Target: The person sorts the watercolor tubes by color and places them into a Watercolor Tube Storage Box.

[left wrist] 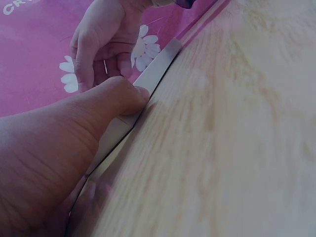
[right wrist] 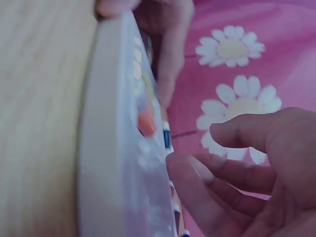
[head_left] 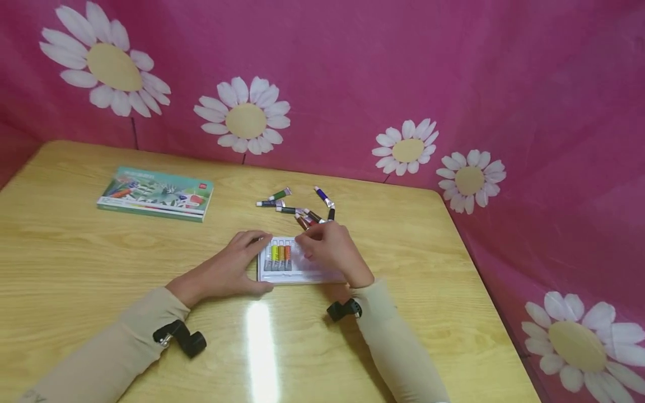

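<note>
A white plastic tray lies on the table, with several small paint tubes side by side at its left end, among them yellow, ochre and orange. My left hand grips the tray's left end, fingers at the back corner and thumb along the front edge. In the left wrist view that thumb presses the tray's side. My right hand is over the tray's middle, hiding part of it. The right wrist view shows the right hand's thumb and index finger apart, with nothing visible between them.
Behind the tray lie loose paint tubes in dark colours, with a blue one farther back. A flat illustrated box rests at the back left. A pink cloth with daisies hangs along the table's far and right edges.
</note>
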{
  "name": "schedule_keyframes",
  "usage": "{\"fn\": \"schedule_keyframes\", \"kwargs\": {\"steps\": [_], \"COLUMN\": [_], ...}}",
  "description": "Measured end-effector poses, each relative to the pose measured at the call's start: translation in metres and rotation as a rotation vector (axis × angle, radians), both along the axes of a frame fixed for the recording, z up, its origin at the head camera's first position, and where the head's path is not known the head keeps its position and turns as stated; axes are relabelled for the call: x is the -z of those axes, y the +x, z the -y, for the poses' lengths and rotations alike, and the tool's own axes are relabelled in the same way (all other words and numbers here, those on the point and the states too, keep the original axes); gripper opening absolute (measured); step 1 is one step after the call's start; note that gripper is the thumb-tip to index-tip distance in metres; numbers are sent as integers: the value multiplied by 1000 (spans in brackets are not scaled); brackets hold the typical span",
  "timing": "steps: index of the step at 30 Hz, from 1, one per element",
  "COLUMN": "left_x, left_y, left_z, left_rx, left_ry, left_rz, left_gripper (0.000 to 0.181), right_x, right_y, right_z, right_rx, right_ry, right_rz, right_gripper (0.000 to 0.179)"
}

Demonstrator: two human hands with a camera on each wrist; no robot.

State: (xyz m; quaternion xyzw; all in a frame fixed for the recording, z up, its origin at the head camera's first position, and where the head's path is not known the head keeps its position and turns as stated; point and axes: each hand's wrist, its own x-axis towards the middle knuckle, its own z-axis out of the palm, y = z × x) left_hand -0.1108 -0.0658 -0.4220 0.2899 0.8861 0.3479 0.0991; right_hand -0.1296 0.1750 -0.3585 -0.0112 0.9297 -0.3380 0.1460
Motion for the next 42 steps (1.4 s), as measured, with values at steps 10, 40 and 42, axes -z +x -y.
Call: {"fn": "schedule_keyframes", "kwargs": {"steps": [10,40,42], "left_x": [3,-1,0], "left_y": [1,1,1], "left_z": [-1,-1,-1], "left_rx": [-8,-8,-8], "left_ry": [-15,-31,-32], "left_rz": [-5,13,12], "left_gripper": [108,108,108], "right_x": [0,11,11], "right_y": [-21,-66,-66], "right_z": [-25,-40,-39], "right_rx": [-24,-642,-657], "right_ry": [86,448,455], "right_rz": [-311,-391,-375], "right_gripper": [21,19,19]}}
